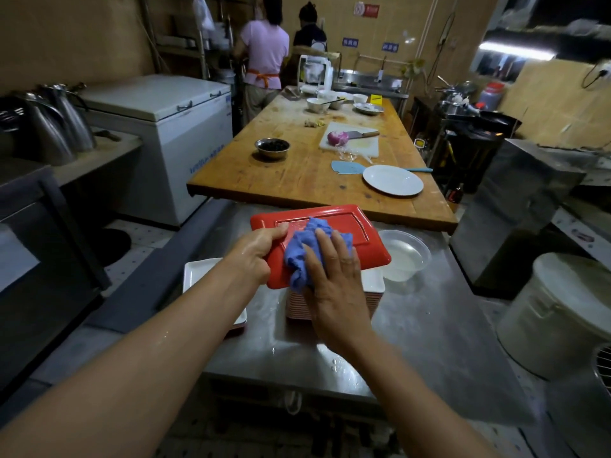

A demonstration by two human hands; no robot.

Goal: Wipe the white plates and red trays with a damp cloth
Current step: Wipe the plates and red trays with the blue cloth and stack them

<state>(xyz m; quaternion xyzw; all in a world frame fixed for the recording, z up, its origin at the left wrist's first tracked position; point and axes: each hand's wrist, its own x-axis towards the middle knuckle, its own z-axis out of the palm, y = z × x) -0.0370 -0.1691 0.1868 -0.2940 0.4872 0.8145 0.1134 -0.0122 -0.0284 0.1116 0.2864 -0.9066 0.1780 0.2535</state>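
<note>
My left hand (256, 251) grips the left edge of a red rectangular tray (360, 241), held upside down above the steel counter. My right hand (334, 276) presses a crumpled blue cloth (305, 246) flat against the tray's underside, fingers straight. Beneath the tray stands a stack of red-and-white trays (372, 300), partly hidden by my right hand. A white rectangular plate (198, 272) lies at the left of the counter, under my left forearm.
A clear plastic bowl of water (405, 256) sits right of the tray on the steel counter (429, 325). Beyond is a wooden table (297, 173) with a round white plate (392, 180), cutting board, onion and bowls. Two people stand at the back. A white bucket (558, 312) stands at the right.
</note>
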